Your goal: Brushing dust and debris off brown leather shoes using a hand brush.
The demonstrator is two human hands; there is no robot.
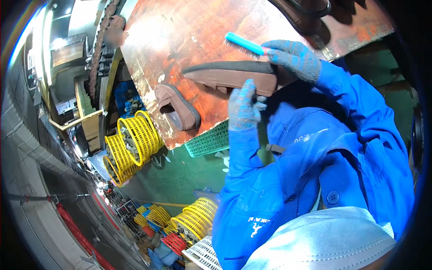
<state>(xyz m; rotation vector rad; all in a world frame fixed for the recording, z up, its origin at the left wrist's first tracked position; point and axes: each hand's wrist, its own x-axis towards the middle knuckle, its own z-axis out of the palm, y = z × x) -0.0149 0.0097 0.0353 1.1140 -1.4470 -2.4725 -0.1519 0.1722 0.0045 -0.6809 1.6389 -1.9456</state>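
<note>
The brown shoe (229, 77) is up at the near edge of the counter (180, 42), turned on its side with its dark sole facing away from the person; whether it also rests on the wood I cannot tell. Its long axis runs nearly left to right, toe to the left, heel to the right close by the person's body. The left hand (244, 108), gloved, is clamped on the near side of the shoe toward the heel, its fingers pointing away from the body. The right hand (294, 58), also gloved, has its fingers closed round the handle of a blue brush (246, 44), just beyond the heel. The brush slants from far left to near right, bristles turned toward the sole, so the sole lies on the near side of it; the two look slightly apart. The left hand is thus the one touching the shoe. Left of the toe, a second shoe (177, 108) lies on the counter, opening showing, and below the counter's edge sits a green basket (209, 139).
</note>
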